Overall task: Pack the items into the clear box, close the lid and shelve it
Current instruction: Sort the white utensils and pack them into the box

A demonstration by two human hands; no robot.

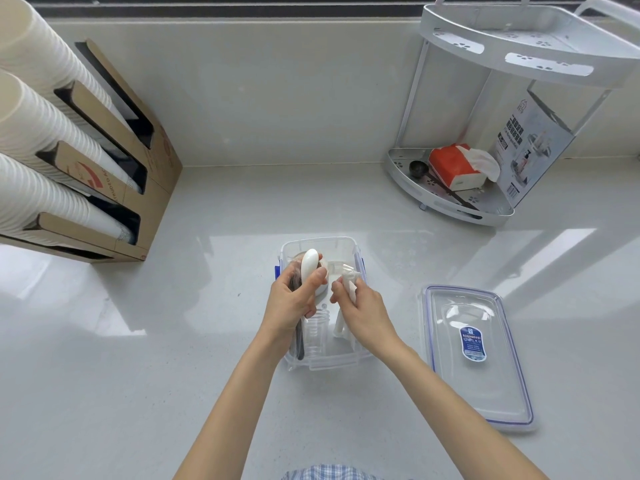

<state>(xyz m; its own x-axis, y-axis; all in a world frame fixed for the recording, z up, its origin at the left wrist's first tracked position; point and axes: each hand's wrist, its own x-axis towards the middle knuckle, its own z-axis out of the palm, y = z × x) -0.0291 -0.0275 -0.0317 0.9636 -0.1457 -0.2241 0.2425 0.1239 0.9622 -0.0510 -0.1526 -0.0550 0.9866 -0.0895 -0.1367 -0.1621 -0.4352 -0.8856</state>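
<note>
The clear box (322, 241) with blue side latches stands open on the counter in front of me. My left hand (294, 301) is over it, gripping a white spoon (309, 263) whose bowl points up. My right hand (360, 311) holds a white item in clear wrapping (348, 277) above the box's right half. Inside the box lie a small clear cup (317, 332) and a dark utensil (299, 341). The clear lid (478, 355) with a blue rim and a blue label lies flat to the right of the box.
A white two-tier corner shelf (450, 206) stands at the back right, holding a red tissue pack (453, 166), a dark scoop and a printed carton. Cardboard dispensers with stacked paper cups (45, 133) fill the left side.
</note>
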